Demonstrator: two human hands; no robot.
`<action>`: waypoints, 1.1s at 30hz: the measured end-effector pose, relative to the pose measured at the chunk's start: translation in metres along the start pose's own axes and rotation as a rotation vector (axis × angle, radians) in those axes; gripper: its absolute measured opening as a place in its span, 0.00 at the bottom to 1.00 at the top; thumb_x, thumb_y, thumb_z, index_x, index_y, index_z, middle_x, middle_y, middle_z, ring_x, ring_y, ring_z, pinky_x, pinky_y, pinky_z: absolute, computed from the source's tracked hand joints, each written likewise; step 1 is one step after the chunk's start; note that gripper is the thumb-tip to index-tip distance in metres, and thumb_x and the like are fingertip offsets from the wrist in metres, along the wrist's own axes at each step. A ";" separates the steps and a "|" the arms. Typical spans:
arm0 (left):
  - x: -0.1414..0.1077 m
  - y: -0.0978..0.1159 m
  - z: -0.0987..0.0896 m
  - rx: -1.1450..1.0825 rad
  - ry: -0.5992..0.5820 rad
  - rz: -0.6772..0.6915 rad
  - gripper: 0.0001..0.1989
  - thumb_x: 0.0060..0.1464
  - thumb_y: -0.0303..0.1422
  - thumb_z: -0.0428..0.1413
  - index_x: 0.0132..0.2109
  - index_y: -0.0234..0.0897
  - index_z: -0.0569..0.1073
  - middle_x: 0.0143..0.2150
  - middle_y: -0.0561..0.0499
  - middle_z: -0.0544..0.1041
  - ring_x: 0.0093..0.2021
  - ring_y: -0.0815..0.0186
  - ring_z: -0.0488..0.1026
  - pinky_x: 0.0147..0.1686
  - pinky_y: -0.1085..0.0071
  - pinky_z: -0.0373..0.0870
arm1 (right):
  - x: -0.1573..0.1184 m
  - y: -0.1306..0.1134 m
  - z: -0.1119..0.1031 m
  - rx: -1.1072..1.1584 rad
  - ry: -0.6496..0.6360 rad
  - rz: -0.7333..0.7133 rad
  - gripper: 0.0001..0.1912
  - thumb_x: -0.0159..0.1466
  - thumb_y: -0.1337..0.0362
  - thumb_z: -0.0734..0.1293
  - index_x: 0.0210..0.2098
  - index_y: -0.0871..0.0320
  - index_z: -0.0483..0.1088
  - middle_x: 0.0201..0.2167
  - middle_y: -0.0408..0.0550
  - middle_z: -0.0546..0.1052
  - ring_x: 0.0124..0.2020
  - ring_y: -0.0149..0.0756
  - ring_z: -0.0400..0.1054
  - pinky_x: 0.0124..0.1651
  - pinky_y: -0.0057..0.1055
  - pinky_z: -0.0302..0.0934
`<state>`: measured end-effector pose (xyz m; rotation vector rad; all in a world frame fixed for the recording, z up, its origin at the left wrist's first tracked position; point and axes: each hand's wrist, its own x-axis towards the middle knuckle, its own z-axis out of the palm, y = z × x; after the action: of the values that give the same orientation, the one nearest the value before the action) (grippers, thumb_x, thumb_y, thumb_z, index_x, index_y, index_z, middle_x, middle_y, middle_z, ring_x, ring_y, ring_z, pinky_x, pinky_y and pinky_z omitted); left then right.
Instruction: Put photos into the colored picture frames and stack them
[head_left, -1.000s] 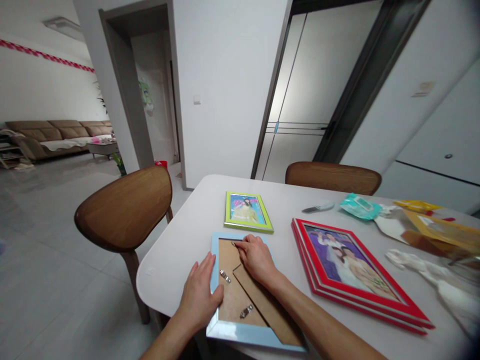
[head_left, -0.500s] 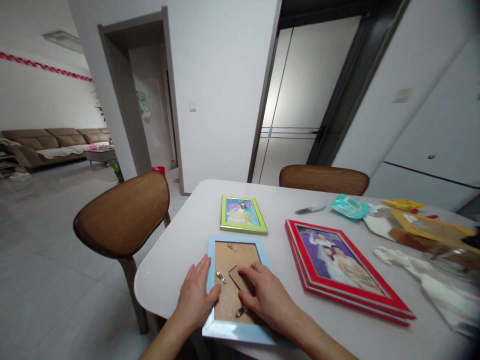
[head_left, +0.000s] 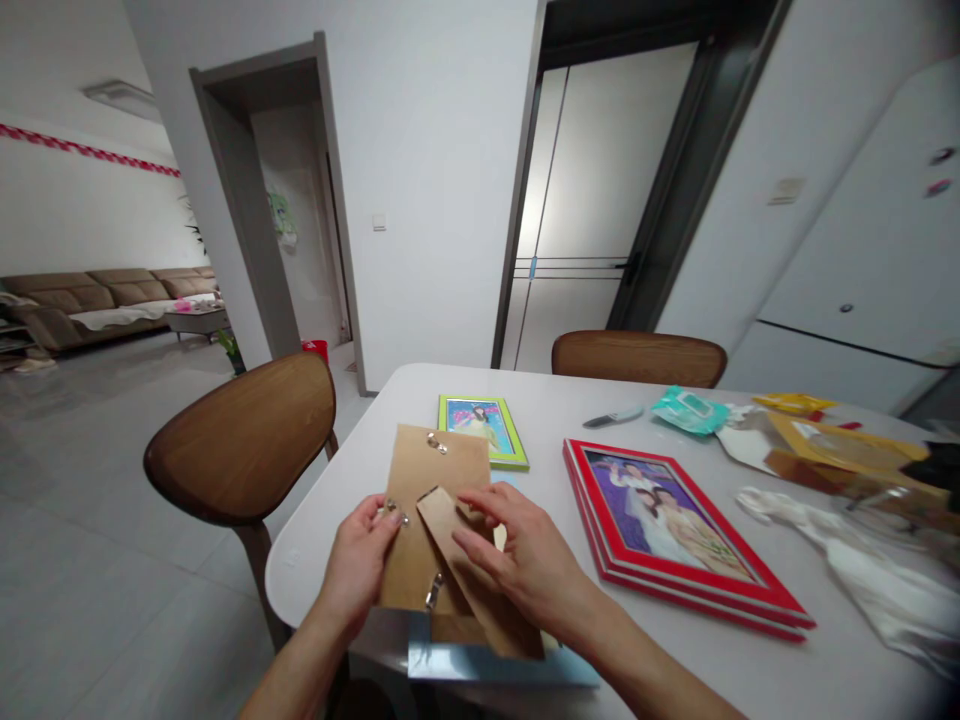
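Grips the brown backing board (head_left: 412,560) by its left edge with the left hand (head_left: 352,560), clamped between thumb and fingers beside a metal clip (head_left: 397,514); holds it raised and tilted over the light-blue frame (head_left: 495,664), at the near edge of the white table (head_left: 322,540); has the right hand (head_left: 521,550) over the stand (head_left: 480,590) on the back of the board, with thumb and forefinger apart; cannot tell about contact there, nor about the hidden fingers; sees just beyond the board, partly covered by it, a green photo frame (head_left: 513,435); sees to the right two stacked red frames (head_left: 675,515), and beyond these a knife (head_left: 613,417) near a teal packet (head_left: 690,411).
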<state>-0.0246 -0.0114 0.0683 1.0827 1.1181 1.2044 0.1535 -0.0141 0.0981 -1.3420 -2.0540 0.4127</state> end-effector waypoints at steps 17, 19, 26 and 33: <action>0.011 -0.030 -0.111 0.501 0.222 -0.101 0.15 0.43 0.40 0.50 0.35 0.34 0.66 0.24 0.53 0.73 0.26 0.64 0.71 0.25 0.73 0.64 | -0.019 0.089 0.023 -0.349 -0.080 0.355 0.26 0.51 0.67 0.57 0.50 0.68 0.57 0.40 0.58 0.70 0.41 0.42 0.64 0.42 0.32 0.54; 0.013 -0.032 -0.116 0.591 0.256 -0.082 0.18 0.41 0.40 0.51 0.39 0.34 0.66 0.23 0.54 0.71 0.27 0.62 0.70 0.27 0.72 0.63 | -0.017 0.092 0.020 -0.315 -0.044 0.361 0.25 0.50 0.69 0.58 0.48 0.67 0.59 0.38 0.57 0.71 0.39 0.41 0.65 0.41 0.32 0.55; 0.010 -0.018 -0.092 1.199 0.339 0.150 0.21 0.45 0.37 0.48 0.47 0.33 0.63 0.44 0.44 0.68 0.44 0.57 0.66 0.42 0.64 0.61 | -0.020 0.077 -0.003 0.621 -0.015 0.722 0.34 0.50 0.68 0.57 0.56 0.58 0.47 0.22 0.43 0.71 0.19 0.33 0.65 0.23 0.29 0.57; -0.007 -0.003 0.065 0.723 -0.012 0.344 0.29 0.43 0.36 0.52 0.54 0.33 0.56 0.54 0.43 0.60 0.54 0.60 0.56 0.53 0.64 0.52 | -0.022 0.049 -0.019 1.153 0.110 0.742 0.40 0.49 0.65 0.63 0.58 0.51 0.40 0.25 0.41 0.73 0.20 0.31 0.66 0.27 0.30 0.61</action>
<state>0.0396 -0.0206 0.0739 1.8871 1.4445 1.0611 0.2062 -0.0146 0.0771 -1.2056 -0.7942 1.4992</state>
